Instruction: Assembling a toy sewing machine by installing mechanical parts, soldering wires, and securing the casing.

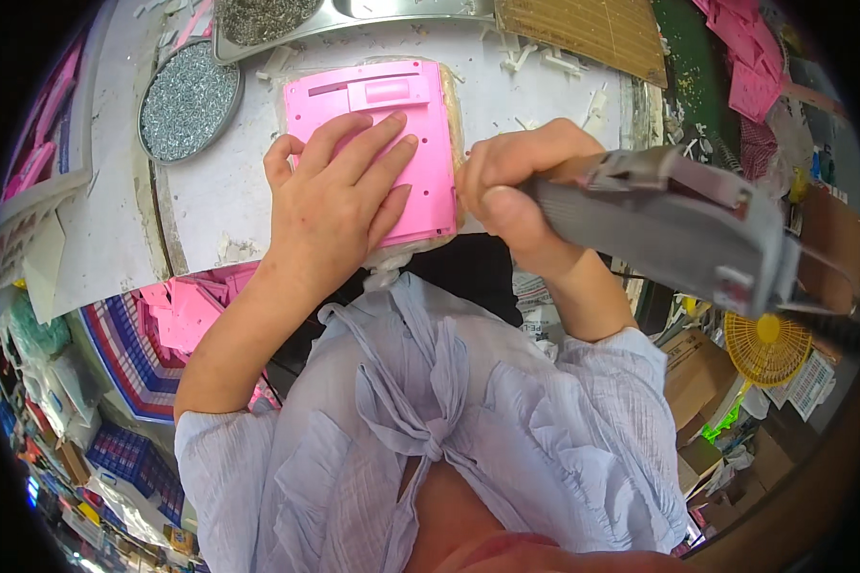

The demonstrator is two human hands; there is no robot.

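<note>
A flat pink plastic panel (430, 143) with small holes and a raised oblong part near its far edge rests on a padded, plastic-wrapped support on the white table. My left hand (339, 186) lies spread over it, fingers apart, touching its surface. At the panel's right edge, my right hand (526, 186) is closed around the narrow end of a grey electric screwdriver (659, 224), whose body slants up toward the right, blurred. The screwdriver's tip is hidden behind my fingers.
A round dish of silvery screws (191, 100) stands left of the panel. Behind it are a metal tray (354, 14) with small dark parts and a brown cardboard sheet (588, 33). White plastic bits (564, 62) lie scattered. Below the table's left edge, a blue crate (148, 368) holds pink parts.
</note>
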